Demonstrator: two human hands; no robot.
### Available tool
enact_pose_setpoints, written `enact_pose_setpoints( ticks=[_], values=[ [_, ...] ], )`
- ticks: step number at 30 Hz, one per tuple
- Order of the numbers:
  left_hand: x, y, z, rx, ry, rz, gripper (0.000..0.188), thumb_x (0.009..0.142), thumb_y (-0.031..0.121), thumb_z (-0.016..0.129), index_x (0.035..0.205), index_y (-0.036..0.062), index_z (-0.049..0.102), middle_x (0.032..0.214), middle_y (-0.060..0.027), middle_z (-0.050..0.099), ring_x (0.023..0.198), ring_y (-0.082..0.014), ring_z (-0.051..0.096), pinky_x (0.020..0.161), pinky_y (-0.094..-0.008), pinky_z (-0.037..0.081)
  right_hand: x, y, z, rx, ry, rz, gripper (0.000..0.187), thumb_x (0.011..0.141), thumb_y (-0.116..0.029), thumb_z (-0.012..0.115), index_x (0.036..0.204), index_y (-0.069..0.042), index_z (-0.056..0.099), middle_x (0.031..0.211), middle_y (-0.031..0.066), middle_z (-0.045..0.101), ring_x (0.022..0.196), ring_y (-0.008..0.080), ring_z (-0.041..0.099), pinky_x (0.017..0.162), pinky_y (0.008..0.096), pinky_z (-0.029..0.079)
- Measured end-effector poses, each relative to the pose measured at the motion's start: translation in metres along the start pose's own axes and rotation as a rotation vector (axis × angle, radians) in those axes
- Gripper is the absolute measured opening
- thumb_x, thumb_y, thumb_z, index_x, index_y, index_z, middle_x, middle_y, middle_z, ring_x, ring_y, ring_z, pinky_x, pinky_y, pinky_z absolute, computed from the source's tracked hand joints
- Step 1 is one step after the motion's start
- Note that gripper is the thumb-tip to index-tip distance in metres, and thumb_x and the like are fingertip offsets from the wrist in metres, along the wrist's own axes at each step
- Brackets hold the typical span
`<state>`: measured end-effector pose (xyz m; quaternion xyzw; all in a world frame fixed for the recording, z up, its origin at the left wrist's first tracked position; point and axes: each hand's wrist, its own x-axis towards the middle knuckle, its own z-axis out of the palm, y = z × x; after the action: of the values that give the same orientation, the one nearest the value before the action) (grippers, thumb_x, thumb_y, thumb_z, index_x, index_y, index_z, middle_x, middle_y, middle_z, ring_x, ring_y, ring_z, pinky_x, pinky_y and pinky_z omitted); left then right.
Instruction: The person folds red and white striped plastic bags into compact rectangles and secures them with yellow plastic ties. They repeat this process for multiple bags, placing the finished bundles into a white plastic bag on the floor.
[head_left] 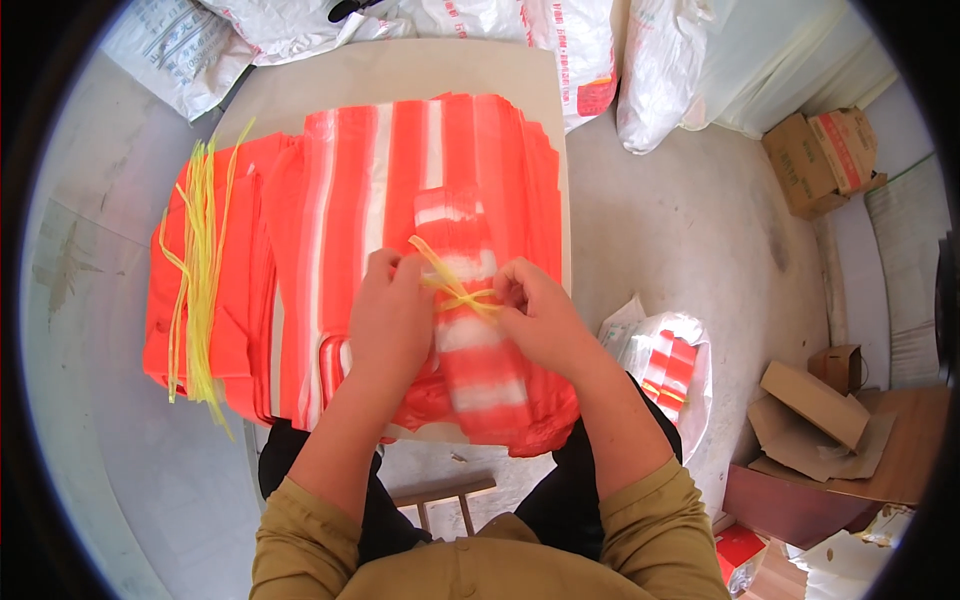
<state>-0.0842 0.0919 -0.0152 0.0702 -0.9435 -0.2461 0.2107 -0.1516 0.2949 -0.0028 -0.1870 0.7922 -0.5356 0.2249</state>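
A rolled bundle of red-and-white striped plastic bags [468, 340] lies on a stack of flat striped bags [400, 170]. A yellow plastic string [452, 288] is wrapped around the bundle's middle. My left hand [390, 318] pinches one end of the string at the bundle's left side. My right hand [537, 318] grips the other end on the right side. A loose bunch of yellow strings [200, 260] lies over a second red pile at the left.
The bags rest on a pale board table [400, 70]. White woven sacks [560, 40] stand behind it. An open white bag [672, 365] with tied bundles sits on the floor at my right. Cardboard boxes [825, 160] and scraps lie at the far right.
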Motion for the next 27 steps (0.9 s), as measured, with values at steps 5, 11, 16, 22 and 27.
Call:
enact_pose_setpoints(
  ticks=[5, 11, 16, 22, 27],
  values=[
    [-0.019, 0.004, -0.016, -0.271, -0.247, -0.161, 0.039, 0.095, 0.005, 0.071, 0.131, 0.0036, 0.058, 0.119, -0.0138, 0.057, 0.091, -0.0214, 0.067, 0.077, -0.0336, 0.058, -0.001, 0.009, 0.000, -0.177, 0.150, -0.125, 0.034, 0.102, -0.017, 0.061, 0.133, -0.002, 0.056, 0.118, 0.0136, 0.067, 0.101, 0.0259, 0.069, 0.091, 0.0379, 0.056],
    [-0.040, 0.005, -0.026, -0.524, -0.368, -0.248, 0.041, 0.098, 0.006, 0.070, 0.137, 0.0045, 0.057, 0.125, -0.0109, 0.057, 0.107, -0.0194, 0.066, 0.088, -0.0332, 0.059, -0.003, -0.016, 0.004, -0.269, 0.102, 0.071, 0.038, 0.102, -0.014, 0.058, 0.137, -0.001, 0.054, 0.123, 0.0210, 0.067, 0.115, 0.0325, 0.068, 0.099, 0.0418, 0.054],
    [-0.041, -0.002, -0.028, -0.930, -0.370, -0.514, 0.050, 0.103, 0.018, 0.066, 0.147, 0.0031, 0.048, 0.136, -0.0118, 0.059, 0.118, -0.0232, 0.065, 0.098, -0.0385, 0.057, -0.007, -0.033, 0.002, 0.393, -0.037, 0.145, 0.034, 0.104, -0.014, 0.058, 0.137, -0.005, 0.054, 0.134, 0.0111, 0.063, 0.122, 0.0224, 0.065, 0.103, 0.0371, 0.053],
    [-0.037, 0.005, -0.049, -1.612, -0.362, -0.970, 0.048, 0.106, 0.017, 0.064, 0.149, 0.0065, 0.045, 0.136, -0.0120, 0.063, 0.120, -0.0240, 0.067, 0.100, -0.0432, 0.059, -0.008, -0.036, 0.024, 0.313, 0.066, -0.031, 0.039, 0.106, -0.012, 0.057, 0.145, -0.005, 0.051, 0.141, 0.0100, 0.060, 0.131, 0.0211, 0.058, 0.108, 0.0370, 0.050],
    [-0.040, 0.003, -0.042, -1.641, -0.394, -1.021, 0.049, 0.105, 0.011, 0.062, 0.151, 0.0080, 0.045, 0.135, -0.0122, 0.065, 0.117, -0.0241, 0.069, 0.098, -0.0440, 0.061, 0.007, -0.020, 0.036, 0.585, 0.076, 0.212, 0.055, 0.109, -0.016, 0.059, 0.159, -0.005, 0.040, 0.146, 0.0101, 0.059, 0.134, 0.0185, 0.056, 0.109, 0.0348, 0.049]
  ],
)
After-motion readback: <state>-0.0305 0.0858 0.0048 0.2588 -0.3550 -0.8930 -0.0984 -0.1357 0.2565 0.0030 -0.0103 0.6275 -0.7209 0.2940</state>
